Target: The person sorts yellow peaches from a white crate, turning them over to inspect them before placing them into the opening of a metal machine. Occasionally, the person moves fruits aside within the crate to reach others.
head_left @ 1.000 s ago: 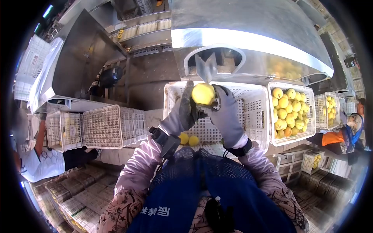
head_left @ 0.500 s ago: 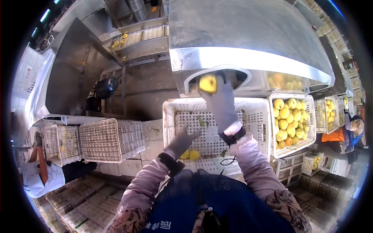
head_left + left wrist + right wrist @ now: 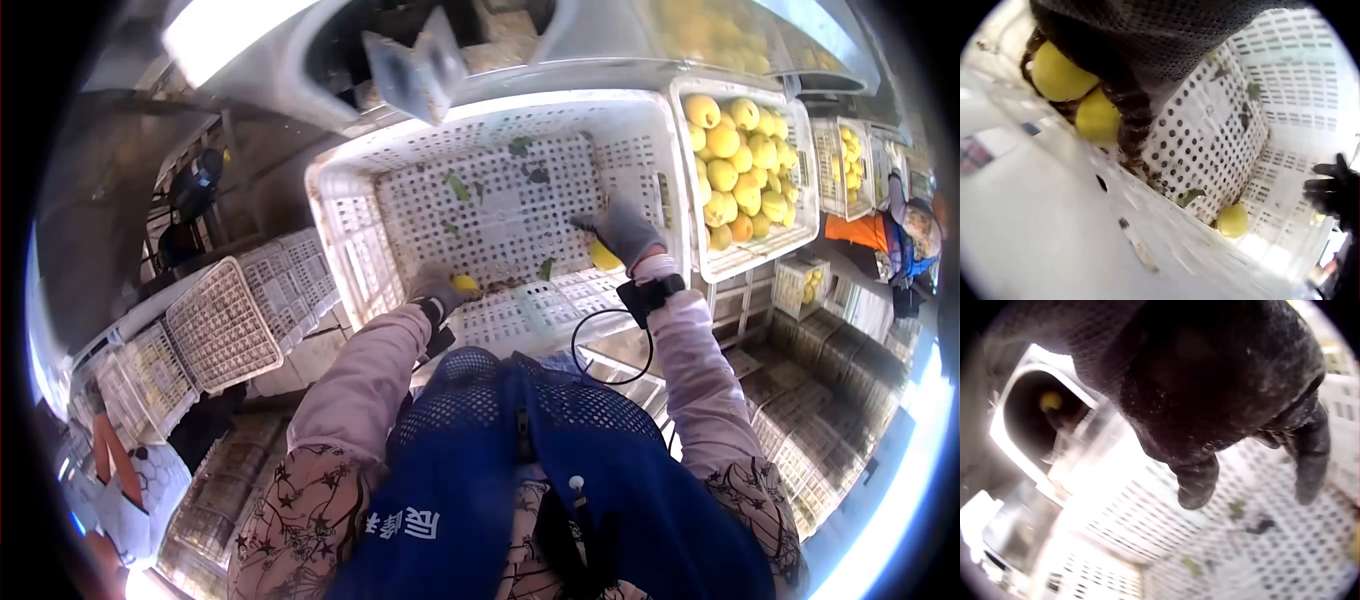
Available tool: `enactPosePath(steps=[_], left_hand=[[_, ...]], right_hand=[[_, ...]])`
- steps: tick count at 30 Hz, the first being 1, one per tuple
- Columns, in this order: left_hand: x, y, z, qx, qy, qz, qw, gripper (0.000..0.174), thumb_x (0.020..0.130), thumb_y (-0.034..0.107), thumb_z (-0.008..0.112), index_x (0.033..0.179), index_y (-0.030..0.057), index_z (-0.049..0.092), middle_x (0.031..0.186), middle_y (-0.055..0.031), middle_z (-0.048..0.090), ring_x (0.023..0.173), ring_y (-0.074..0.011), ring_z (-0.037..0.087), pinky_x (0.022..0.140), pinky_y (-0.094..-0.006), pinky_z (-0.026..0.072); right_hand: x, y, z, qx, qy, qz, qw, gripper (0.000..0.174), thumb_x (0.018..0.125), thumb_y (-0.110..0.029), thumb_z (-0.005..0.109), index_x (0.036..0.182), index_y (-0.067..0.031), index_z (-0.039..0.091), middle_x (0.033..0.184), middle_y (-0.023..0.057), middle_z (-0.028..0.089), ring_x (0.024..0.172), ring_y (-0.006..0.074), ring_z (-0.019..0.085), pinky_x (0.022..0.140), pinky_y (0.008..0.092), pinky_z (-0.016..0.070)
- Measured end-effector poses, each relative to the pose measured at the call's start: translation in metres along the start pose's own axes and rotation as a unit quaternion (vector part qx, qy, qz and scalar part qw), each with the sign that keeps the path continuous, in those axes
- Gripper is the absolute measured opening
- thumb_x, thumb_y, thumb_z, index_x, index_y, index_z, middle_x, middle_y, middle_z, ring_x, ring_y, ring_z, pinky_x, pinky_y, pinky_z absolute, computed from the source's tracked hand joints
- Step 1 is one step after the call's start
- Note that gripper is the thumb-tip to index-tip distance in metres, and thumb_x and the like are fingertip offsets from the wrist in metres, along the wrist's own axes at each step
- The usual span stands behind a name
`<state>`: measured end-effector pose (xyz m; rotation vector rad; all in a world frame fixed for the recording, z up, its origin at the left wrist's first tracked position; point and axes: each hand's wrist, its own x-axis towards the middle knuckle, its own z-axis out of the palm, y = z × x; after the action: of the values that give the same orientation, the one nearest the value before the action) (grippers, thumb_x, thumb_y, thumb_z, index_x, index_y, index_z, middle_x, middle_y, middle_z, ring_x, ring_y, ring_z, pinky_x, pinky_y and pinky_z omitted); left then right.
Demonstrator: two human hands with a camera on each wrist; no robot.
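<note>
My gloved left hand [image 3: 435,285] reaches down into the near left corner of a white perforated crate [image 3: 660,130]. In the left wrist view, its dark fingers curl about two yellow fruits, one [image 3: 1059,74] further left and the other [image 3: 1097,119] beside a bent fingertip. Above the crate's right side is my gloved right hand [image 3: 625,235], its fingers spread and nothing between them. A third yellow fruit [image 3: 604,255] lies in the crate, partly hidden under that hand. Several green leaves [image 3: 457,187] are scattered on the crate floor.
Beyond the crate stands a metal machine, with a V-shaped holder [image 3: 415,65] at its opening; a yellow fruit [image 3: 1051,400] shows inside. To the right is a crate full of yellow fruits [image 3: 740,165]. An upturned crate [image 3: 225,325] and a person [image 3: 130,490] are at left.
The fruit held up in both hands, then brought by the right hand to the machine opening, has left my hands. Both hands have come down into the crate, and the view has tilted nearer.
</note>
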<state>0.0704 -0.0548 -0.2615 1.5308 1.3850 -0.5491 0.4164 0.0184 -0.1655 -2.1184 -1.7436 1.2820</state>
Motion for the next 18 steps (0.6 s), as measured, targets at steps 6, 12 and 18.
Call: enactPosePath(steps=[6, 12, 18], left_hand=[[0.013, 0.041, -0.008, -0.034, -0.007, -0.039, 0.999, 0.069, 0.077, 0.064, 0.081, 0.115, 0.0073, 0.076, 0.109, -0.0183, 0.076, 0.106, -0.0328, 0.072, 0.095, -0.0437, 0.054], [-0.002, 0.039, 0.001, 0.062, 0.059, 0.004, 0.996, 0.07, 0.073, 0.063, 0.086, 0.117, 0.0089, 0.074, 0.114, -0.0181, 0.073, 0.112, -0.035, 0.069, 0.1, -0.0437, 0.0528], [0.014, 0.017, -0.007, -0.102, -0.033, -0.033, 0.994, 0.075, 0.081, 0.07, 0.073, 0.124, 0.0089, 0.073, 0.113, -0.0197, 0.075, 0.108, -0.0341, 0.072, 0.097, -0.0447, 0.0532]], right_hand=[[0.032, 0.089, 0.063, -0.272, -0.249, 0.138, 0.919, 0.054, 0.084, -0.049, 0.079, 0.116, -0.0061, 0.078, 0.12, 0.0241, 0.074, 0.113, 0.0377, 0.072, 0.097, 0.0457, 0.0562], [0.05, 0.112, 0.093, -0.439, -0.178, 0.083, 0.877, 0.05, 0.08, -0.043, 0.079, 0.114, -0.0075, 0.08, 0.116, 0.0175, 0.077, 0.11, 0.035, 0.074, 0.094, 0.0451, 0.0571], [0.051, 0.101, 0.084, -0.297, -0.17, 0.082, 0.936, 0.069, 0.072, -0.06, 0.083, 0.114, -0.0053, 0.079, 0.117, 0.0198, 0.076, 0.113, 0.0367, 0.072, 0.097, 0.0442, 0.0561]])
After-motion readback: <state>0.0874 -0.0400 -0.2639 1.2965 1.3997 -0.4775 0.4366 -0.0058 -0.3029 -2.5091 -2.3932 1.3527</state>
